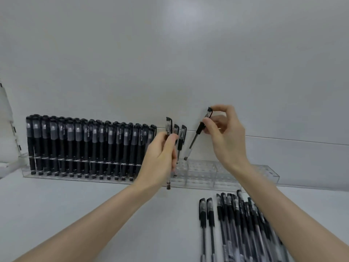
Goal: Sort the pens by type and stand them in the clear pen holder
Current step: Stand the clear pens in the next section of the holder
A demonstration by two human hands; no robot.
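Black blurry-labelled pen (168, 127) gripped by left hand (160, 157), second pen (199, 128) pinched by right hand (224, 133).

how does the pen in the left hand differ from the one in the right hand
The left hand's pen stands nearly upright; the right hand's pen tilts, its lower end over the clear holder. The left hand wraps its pen mid-barrel; the right hand pinches its pen near the cap. Both are slim pens with black caps.
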